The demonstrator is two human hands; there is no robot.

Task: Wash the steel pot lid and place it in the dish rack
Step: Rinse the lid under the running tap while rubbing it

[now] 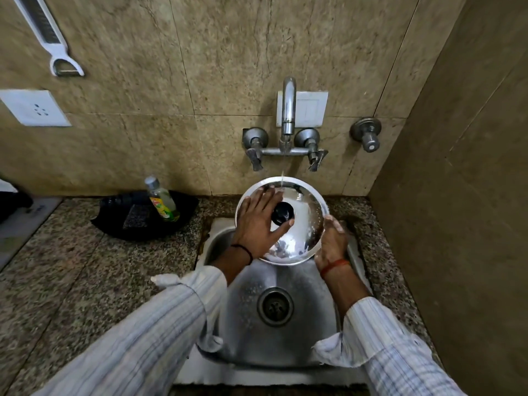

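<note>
My right hand [331,241] grips the lid [303,221] by its right rim, tilted under the tap [288,110] over the sink's [308,332] far edge, my left hand [258,221] spread flat on its top.

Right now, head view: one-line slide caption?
Left hand rubs the round steel pot lid under the running chrome tap; right hand grips its rim above the steel sink.

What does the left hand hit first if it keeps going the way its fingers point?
Probably the thin water stream at the round steel pot lid's far rim, then the tiled wall; the left hand lies flat on the lid, depth unclear.
</note>
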